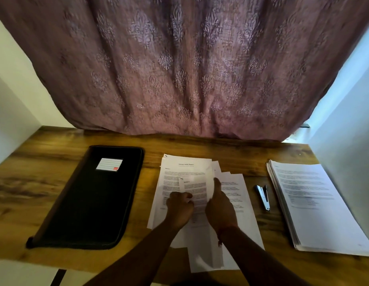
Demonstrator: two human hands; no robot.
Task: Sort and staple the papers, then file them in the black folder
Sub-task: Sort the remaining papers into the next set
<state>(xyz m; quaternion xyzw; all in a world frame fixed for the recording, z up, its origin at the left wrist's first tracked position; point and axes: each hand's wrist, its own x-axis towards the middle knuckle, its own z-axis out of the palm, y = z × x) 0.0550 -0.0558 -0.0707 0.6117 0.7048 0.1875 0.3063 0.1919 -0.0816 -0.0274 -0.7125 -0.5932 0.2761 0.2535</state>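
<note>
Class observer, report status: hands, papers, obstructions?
Left hand and right hand gripping loose white printed sheets. Black zip folder closed. Small stapler untouched. Nothing obstructing.

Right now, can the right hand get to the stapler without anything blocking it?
Probably yes. The stapler lies on bare table just right of the right hand, nothing between them. But that hand is holding a sheet, so it must let go first.

A wooden table (55, 141) spans the near scene. Behind its far edge hangs a mauve patterned curtain (179, 69), filling the middle. Pale walls (12, 96) flank it left and right.
</note>
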